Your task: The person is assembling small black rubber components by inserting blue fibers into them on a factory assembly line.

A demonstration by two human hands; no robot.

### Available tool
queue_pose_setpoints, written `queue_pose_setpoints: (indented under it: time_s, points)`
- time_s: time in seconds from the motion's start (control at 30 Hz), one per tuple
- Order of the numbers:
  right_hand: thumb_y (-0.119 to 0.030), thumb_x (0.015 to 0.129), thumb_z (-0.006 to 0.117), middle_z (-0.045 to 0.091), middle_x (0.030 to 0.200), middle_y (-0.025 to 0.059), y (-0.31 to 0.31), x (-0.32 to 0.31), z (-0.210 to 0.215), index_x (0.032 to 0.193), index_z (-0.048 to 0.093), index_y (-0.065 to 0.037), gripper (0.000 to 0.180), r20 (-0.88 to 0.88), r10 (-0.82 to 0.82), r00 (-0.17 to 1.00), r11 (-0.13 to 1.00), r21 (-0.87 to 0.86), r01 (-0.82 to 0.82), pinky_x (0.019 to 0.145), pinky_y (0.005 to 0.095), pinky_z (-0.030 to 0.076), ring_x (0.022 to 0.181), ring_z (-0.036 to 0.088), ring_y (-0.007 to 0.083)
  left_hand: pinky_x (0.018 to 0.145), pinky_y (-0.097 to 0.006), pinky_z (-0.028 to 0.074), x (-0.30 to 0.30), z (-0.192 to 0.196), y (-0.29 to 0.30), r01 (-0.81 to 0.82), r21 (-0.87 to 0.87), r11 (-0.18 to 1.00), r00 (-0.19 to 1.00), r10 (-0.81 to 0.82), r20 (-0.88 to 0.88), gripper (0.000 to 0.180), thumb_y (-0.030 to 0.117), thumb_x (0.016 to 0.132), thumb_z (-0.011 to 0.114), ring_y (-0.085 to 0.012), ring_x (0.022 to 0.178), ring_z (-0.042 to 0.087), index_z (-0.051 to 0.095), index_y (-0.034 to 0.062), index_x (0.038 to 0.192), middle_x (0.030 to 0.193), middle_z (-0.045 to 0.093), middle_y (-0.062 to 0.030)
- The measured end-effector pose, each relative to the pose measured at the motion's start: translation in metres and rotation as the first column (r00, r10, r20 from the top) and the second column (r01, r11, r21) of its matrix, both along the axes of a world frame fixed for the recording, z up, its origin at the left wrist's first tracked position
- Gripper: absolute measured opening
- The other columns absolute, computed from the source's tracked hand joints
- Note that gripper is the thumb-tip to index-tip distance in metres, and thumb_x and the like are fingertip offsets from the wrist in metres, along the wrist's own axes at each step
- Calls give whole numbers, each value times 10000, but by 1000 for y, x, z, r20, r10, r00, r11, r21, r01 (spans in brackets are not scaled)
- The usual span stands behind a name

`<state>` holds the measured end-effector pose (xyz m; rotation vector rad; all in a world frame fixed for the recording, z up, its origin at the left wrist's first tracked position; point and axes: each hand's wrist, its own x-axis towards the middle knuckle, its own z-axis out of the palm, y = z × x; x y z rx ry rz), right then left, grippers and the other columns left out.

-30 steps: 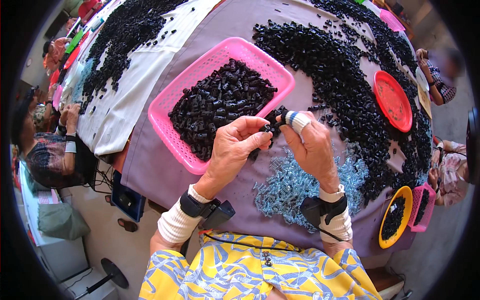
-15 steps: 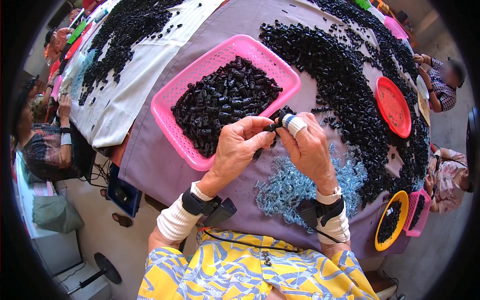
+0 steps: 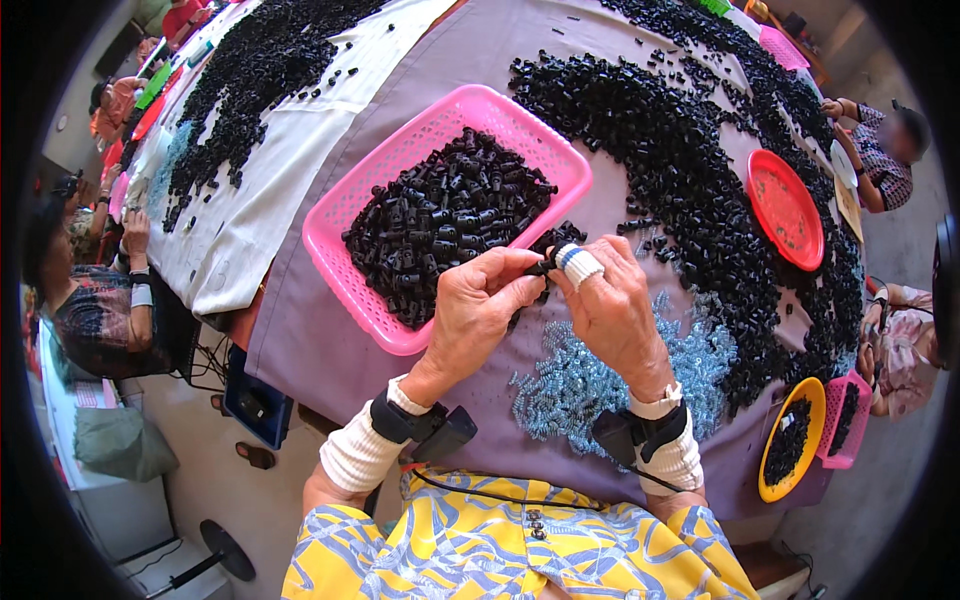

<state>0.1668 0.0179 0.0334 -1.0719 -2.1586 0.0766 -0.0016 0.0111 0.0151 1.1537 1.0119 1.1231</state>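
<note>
Thumb and fingers of my left hand (image 3: 475,305) are closed on a small black plastic cord lock (image 3: 539,268), just off the near right edge of the pink basket (image 3: 330,262). My right hand (image 3: 615,310) is pinched at the other end of the same piece; a white band with a blue stripe wraps one finger. My fingertips cover much of the piece. Similar black cord locks (image 3: 445,215) are heaped in the basket. Below my right hand lies a pile of small pale-blue metal springs (image 3: 565,385). A few black pieces (image 3: 562,236) lie just beyond my fingertips.
Loose black parts (image 3: 650,130) spread across the purple cloth to the right. A red tray (image 3: 785,210) and a yellow bowl (image 3: 822,400) with black parts stand there. Another black heap (image 3: 255,60) covers the white cloth at left. Other people sit around the tables.
Both hands stay together on the small black piece, with only slight finger shifts. The whole view has moved a little; the basket appears slightly lower.
</note>
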Motion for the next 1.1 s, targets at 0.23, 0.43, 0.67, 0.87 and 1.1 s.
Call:
queue_pose_setpoints:
  time_s: [0.23, 0.43, 0.67, 0.87, 1.1]
  points:
    - [-33, 737, 639, 601, 830, 123, -1, 0, 1, 813, 586, 5, 100, -37, -40, 999, 999, 3, 40, 787, 403, 445, 830, 577, 300, 726, -209, 505, -1, 1, 2, 33, -2, 999, 998, -33, -44, 213, 10, 864, 625, -74, 775, 619, 638, -11, 1076, 877, 677, -43]
    - [-18, 702, 616, 590, 853, 157, -1, -1, -6, 823, 568, 24, 137, 43, -37, 998, 999, -21, 38, 793, 417, 448, 844, 569, 327, 718, -215, 507, -3, -2, 4, 54, -26, 998, 998, -55, -25, 212, 15, 866, 621, -84, 768, 620, 641, -19, 1074, 858, 678, -54]
    - [-10, 684, 589, 568, 805, 151, 1, -1, -10, 824, 550, 31, 151, 130, -24, 991, 999, 32, 20, 775, 406, 448, 821, 566, 314, 715, -211, 500, -1, -10, 5, 42, -52, 998, 998, -40, 46, 213, 9, 862, 620, -81, 760, 610, 652, -23, 1070, 850, 675, -51]
    - [-25, 695, 587, 564, 804, 148, -1, -2, -7, 816, 547, 34, 140, 140, -41, 989, 998, 53, 33, 780, 413, 444, 813, 559, 310, 705, -205, 488, 0, -7, 5, 23, -53, 998, 1000, -23, 6, 204, 3, 852, 623, -74, 745, 594, 668, -19, 1049, 827, 666, -40]
    - [-31, 692, 578, 542, 793, 152, -2, -3, -14, 802, 546, 35, 132, 169, -16, 985, 1000, 19, 13, 757, 411, 437, 808, 543, 311, 685, -201, 479, -1, -13, 5, 8, -21, 1000, 1000, -8, -25, 199, -13, 842, 620, -72, 728, 587, 676, -16, 1033, 808, 658, -33]
